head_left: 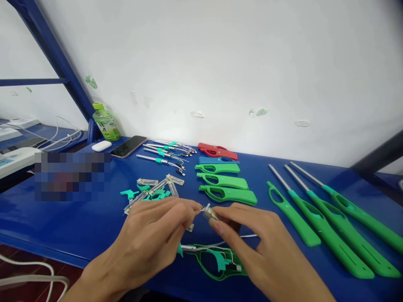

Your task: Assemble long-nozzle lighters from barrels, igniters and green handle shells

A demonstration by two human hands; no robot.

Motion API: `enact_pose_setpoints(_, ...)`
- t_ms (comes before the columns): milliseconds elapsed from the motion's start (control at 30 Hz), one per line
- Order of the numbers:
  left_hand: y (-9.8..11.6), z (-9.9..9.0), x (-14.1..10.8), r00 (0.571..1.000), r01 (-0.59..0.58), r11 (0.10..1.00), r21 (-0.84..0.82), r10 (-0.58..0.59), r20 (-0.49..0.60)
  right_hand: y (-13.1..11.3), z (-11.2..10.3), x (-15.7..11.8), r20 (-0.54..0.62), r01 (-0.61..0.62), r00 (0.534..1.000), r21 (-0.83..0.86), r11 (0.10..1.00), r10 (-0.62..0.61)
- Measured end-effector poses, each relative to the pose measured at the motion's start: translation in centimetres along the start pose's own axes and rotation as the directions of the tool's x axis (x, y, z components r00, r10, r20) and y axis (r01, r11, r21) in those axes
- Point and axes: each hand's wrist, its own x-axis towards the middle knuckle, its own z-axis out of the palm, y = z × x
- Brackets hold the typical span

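My right hand [248, 226] pinches a small clear lighter fuel tank [208, 212] by its body, its valve end pointing up and left. Just left of it, my left hand [160, 222] has its fingertips pressed together near the valve, on a thin wire or tube too small to make out. Below both hands lies an open green lighter casing half [209, 274] with a teal trigger [220, 260], a metal tube and thin wires in it; my right hand partly hides it. Behind my left hand are several clear fuel tanks [159, 186] and teal triggers [129, 193] in a loose pile.
Metal lighter tubes with wires [160, 152] lie at the back. Green casing halves [229, 195], a blue one [217, 160] and a red one [217, 150] lie mid-table; long green lighters [333, 226] at right. A phone [129, 147], white case [101, 145] and bottle [106, 123] are back left.
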Motion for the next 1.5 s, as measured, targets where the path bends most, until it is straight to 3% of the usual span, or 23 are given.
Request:
enact_pose_setpoints(267,0.1,0.2,0.0,0.998,-0.066,0.998,0.019,0.066,0.001,0.3,0.4,0.1,0.026,0.032,0.999,0.044,0.999,-0.033)
enact_pose_setpoints(700,0.5,1.1,-0.4,0.999,-0.033,0.999,0.037,0.033,-0.009,0.7,0.5,0.0,0.066,0.073,0.995,0.009,0.997,-0.073)
enact_pose_setpoints(967,0.9,1.9,-0.5,0.998,-0.041,0.998,0.041,0.043,-0.045,0.4,0.4,-0.1,0.091,0.064,0.994,-0.04,0.997,-0.06)
enact_pose_setpoints(1200,0.8,2.0,-0.5,0.999,0.017,0.999,0.033,-0.016,-0.028,0.2,-0.1,-0.2,0.164,-0.015,0.986,-0.094,0.995,0.03)
enact_pose_setpoints(1267,1.1,2.1,-0.3,0.997,0.078,0.996,0.033,-0.078,-0.012,0.6,-0.6,-0.5,0.108,-0.008,0.994,-0.142,0.99,0.024)
enact_pose_setpoints(1400,1.7,2.7,-0.3,0.967,0.238,0.97,0.046,-0.241,0.079,2.2,-2.1,-1.5,-0.125,-0.057,0.992,-0.282,0.958,0.022)
enact_pose_setpoints(1500,1.9,3.5,-0.6,0.92,0.301,0.953,0.037,-0.301,0.25,3.2,-3.3,-2.3,-0.114,-0.116,0.99,-0.313,0.943,0.084)
